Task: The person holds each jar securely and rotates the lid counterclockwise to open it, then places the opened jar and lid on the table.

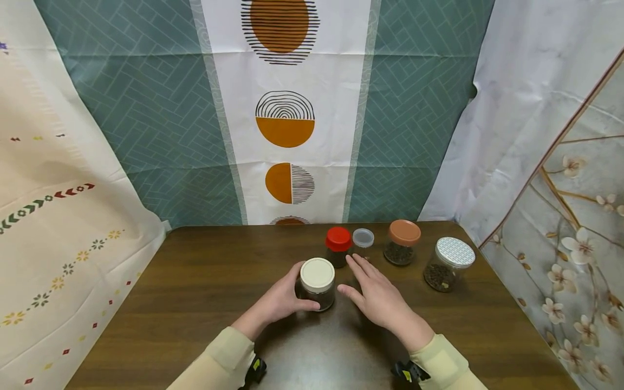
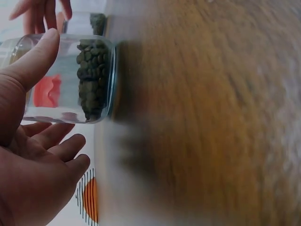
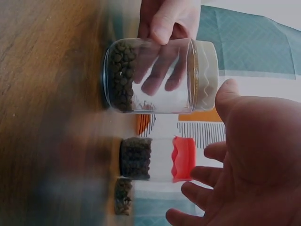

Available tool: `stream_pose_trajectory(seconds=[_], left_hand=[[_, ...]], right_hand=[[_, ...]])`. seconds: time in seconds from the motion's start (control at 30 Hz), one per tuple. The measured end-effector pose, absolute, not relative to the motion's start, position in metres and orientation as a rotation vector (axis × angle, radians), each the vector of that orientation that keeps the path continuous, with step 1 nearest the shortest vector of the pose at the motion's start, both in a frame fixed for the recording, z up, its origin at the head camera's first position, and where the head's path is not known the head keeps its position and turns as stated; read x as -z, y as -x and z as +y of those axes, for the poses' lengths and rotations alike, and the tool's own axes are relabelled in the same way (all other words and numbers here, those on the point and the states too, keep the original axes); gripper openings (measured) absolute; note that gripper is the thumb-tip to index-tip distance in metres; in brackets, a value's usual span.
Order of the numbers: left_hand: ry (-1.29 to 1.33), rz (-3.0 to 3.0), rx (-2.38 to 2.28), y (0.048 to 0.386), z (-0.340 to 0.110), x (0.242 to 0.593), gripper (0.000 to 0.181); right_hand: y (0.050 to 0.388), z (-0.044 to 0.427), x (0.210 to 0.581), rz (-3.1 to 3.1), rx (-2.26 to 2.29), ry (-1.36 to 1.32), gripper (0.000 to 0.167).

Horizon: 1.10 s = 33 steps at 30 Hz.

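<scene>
My left hand [image 1: 279, 298] grips a clear glass jar [image 1: 318, 276] with a cream lid, its thumb on the near side and its fingers round the back. In the right wrist view dark green pellets [image 3: 123, 75] fill the lower part of this jar, which is upright; whether its base touches the table I cannot tell. My right hand [image 1: 382, 298] is just right of the jar, apart from it, fingers extended and holding nothing. Behind the two hands stands a red-lidded jar [image 1: 338, 241] with dark contents.
Beside the red-lidded jar is a small container with a translucent lid [image 1: 363, 238]. Farther right stand an orange-lidded jar [image 1: 403, 241] and a jar with a patterned white lid [image 1: 449, 264]. All are on the brown wooden table [image 1: 205, 281], with cloth hangings behind and at the sides.
</scene>
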<state>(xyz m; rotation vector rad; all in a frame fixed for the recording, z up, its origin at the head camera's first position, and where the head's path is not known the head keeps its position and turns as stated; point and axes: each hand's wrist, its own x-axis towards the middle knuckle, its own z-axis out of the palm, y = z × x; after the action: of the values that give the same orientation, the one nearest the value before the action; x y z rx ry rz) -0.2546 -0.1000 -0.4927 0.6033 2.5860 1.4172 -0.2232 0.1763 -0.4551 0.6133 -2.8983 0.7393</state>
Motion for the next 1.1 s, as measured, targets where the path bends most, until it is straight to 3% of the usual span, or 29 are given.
stream_pose_trajectory(seconds=[0.53,1.1], left_hand=[[-0.593,2.648,-1.349,0.256,-0.094,0.497,0.101],[-0.643,2.776,-1.208,0.241,-0.118,0.482,0.098]], right_hand=[[0.221,0.178,0.454,-2.911,-0.84,-0.611,0.079],[0.217,0.186,0.456,-2.946,-0.872,-0.59,0.081]])
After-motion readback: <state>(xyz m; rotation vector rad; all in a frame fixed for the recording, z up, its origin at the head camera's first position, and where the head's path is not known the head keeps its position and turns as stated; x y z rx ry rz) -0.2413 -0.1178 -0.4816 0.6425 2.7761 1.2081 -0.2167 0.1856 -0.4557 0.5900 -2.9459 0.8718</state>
